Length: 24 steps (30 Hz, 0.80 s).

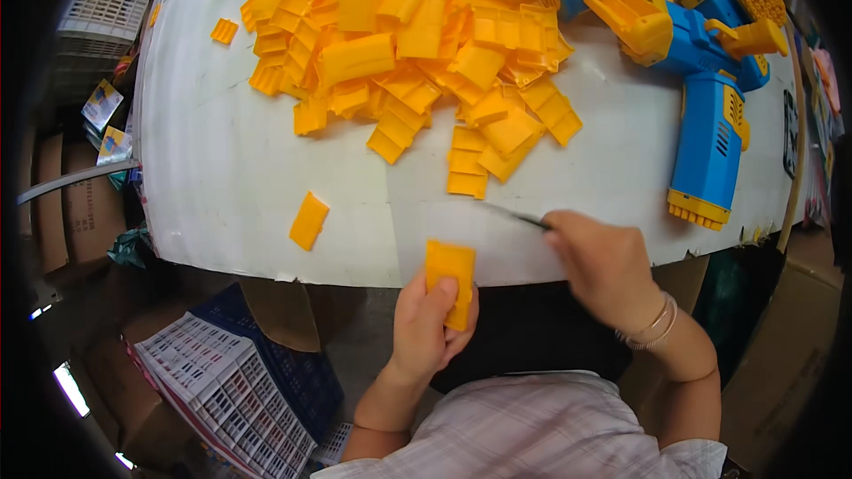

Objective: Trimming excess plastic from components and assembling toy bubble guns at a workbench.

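Upright in my left hand (419,328) is a yellow plastic cover (453,259), with my thumb pressed over its face near the table's front edge. My right hand (608,268) is closed around a thin dark pointed tool (516,215). Its tip reaches left and is smeared by motion, so its exact kind does not show. The tool is apart from the held cover. One single yellow cover (309,221) lies on the table to the left of my hands. Beyond them spreads a big heap of similar yellow covers (359,62), some showing ribbed undersides.
Several blue and yellow toy guns (707,146) lie at the right of the white table (222,160). Below the table at left stand a white plastic crate (231,390) and a dark blue one (297,381). Cardboard boxes (790,346) flank the right side.
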Motion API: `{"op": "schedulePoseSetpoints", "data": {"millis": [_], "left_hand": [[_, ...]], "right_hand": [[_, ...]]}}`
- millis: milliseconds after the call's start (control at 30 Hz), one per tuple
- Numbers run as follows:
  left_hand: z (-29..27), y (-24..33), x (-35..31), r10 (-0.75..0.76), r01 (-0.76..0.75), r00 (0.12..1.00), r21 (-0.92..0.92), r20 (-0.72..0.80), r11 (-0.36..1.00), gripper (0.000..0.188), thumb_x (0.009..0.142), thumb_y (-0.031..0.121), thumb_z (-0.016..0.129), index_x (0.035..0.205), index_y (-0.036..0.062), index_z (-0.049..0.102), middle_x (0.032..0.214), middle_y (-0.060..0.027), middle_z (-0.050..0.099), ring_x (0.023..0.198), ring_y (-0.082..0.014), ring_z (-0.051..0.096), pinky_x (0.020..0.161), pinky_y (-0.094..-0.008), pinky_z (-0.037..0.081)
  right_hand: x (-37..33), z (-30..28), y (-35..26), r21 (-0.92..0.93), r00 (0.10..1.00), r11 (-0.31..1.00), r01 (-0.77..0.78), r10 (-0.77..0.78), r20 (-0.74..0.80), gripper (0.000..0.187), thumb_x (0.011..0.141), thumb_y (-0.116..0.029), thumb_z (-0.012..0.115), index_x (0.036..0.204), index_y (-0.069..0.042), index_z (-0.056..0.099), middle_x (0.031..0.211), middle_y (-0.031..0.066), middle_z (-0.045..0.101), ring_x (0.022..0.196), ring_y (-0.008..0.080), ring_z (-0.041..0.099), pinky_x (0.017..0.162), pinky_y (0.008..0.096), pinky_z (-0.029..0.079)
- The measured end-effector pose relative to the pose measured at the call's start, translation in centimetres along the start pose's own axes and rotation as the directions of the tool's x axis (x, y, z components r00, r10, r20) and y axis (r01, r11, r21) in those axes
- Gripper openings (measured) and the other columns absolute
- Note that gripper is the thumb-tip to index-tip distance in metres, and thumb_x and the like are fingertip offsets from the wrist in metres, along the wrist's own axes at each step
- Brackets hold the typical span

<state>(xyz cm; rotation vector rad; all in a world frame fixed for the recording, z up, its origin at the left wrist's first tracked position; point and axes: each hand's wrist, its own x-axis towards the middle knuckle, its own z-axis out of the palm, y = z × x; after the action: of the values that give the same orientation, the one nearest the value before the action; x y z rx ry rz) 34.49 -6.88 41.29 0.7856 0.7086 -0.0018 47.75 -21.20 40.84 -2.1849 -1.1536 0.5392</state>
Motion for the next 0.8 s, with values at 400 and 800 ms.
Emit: {"op": "schedulePoseSetpoints", "data": {"millis": [400,800], "left_hand": [[-2.0,0.4,0.0,-0.047,0.05,0.999,-0.205,0.02,0.977,0.02,0.092,0.022,0.035,0.087,0.0031,0.041,0.047,-0.0026,0.033,0.028,-0.0066,0.02,0.026,-0.0192,0.018],[-2.9,0.6,-0.2,-0.099,0.121,0.992,-0.339,0.081,0.933,0.024,0.091,0.023,0.038,0.078,0.0044,0.041,0.046,-0.0019,0.03,0.027,-0.0065,0.019,0.025,-0.0195,0.017]], "right_hand": [[1.5,1.3,-1.7,0.033,0.995,0.996,0.084,-0.086,0.047,0.012,0.079,-0.01,0.058,0.09,-0.007,0.056,0.074,0.0122,0.06,0.061,0.0294,0.058,0.05,0.0359,0.046],[1.6,1.6,-2.5,0.107,0.981,0.988,0.114,-0.129,0.147,0.011,0.078,-0.011,0.06,0.087,-0.005,0.057,0.071,0.0125,0.058,0.058,0.0291,0.058,0.047,0.0338,0.045]]}}
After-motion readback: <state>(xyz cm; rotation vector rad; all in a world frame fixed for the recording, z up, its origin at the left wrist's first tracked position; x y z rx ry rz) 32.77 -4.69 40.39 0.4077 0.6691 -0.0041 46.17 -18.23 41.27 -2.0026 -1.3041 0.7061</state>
